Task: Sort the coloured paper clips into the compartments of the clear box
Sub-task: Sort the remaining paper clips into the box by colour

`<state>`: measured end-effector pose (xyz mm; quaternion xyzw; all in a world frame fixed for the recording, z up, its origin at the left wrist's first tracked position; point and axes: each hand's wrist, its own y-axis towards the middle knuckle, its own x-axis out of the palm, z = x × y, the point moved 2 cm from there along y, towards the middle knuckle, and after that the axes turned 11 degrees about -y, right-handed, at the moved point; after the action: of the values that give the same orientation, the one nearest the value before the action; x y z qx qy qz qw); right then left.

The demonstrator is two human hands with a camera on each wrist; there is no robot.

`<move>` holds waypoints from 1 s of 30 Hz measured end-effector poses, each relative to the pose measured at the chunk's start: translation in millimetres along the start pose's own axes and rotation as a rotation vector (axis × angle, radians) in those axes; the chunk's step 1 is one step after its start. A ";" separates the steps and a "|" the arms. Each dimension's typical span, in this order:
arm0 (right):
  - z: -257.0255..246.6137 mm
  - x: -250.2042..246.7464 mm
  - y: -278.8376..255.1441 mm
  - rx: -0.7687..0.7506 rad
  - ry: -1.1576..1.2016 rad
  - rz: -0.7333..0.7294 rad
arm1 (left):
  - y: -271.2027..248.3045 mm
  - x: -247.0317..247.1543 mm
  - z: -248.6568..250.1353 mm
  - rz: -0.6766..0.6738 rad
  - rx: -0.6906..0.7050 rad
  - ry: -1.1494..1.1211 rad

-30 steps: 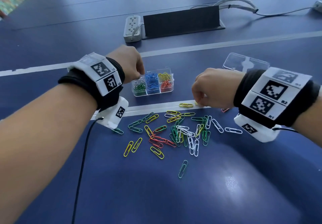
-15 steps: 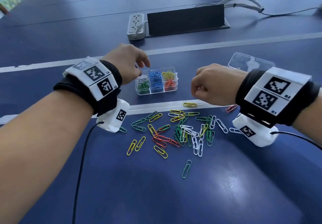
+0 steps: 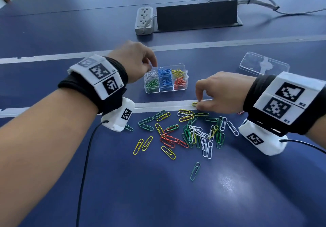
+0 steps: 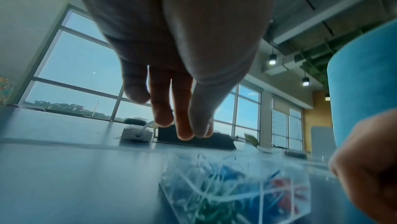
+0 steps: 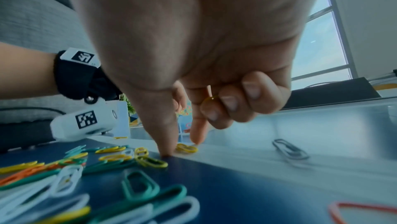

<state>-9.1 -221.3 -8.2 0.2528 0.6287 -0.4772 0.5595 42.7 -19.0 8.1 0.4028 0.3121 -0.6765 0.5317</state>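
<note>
The clear box (image 3: 165, 90) (image 4: 214, 193) holds white, green, blue, yellow and red clips in separate compartments. My left hand (image 3: 150, 62) (image 4: 187, 125) hovers over its left end above the white clips, fingers hanging nearly straight, with nothing clearly between them. My right hand (image 3: 198, 101) (image 5: 182, 142) is down on the white tape line. Its thumb and index finger pinch a yellow clip (image 3: 194, 104) (image 5: 186, 148) lying there, while its curled fingers keep another yellow clip (image 5: 209, 99) against the palm. A mixed pile of clips (image 3: 194, 131) lies in front of the box.
The box's clear lid (image 3: 264, 64) lies to the right behind my right wrist. A power strip (image 3: 143, 20) and a black panel (image 3: 196, 15) stand at the back. One green clip (image 3: 195, 171) lies alone nearer me. Cables trail from both wrist cameras.
My right hand has come down from above the table onto the yellow clip on the tape line. My left hand's fingers have uncurled over the box's left end.
</note>
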 end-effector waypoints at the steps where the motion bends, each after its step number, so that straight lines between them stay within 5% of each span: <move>1: -0.3 0.2 0.3 -0.002 -0.002 0.005 | -2.6 -3.5 -1.0 0.004 0.006 -0.010; 10: -5.3 -0.9 7.2 -0.031 0.004 -0.006 | -47.6 -8.0 -14.0 -0.237 -0.021 -0.024; 30: -14.7 -3.5 3.2 -0.114 0.001 -0.038 | -73.8 22.1 6.3 -0.367 0.015 0.099</move>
<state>-12.3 -206.2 -7.1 0.2089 0.6600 -0.4508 0.5635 -32.8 -16.9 -8.8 0.3759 0.4008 -0.7439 0.3804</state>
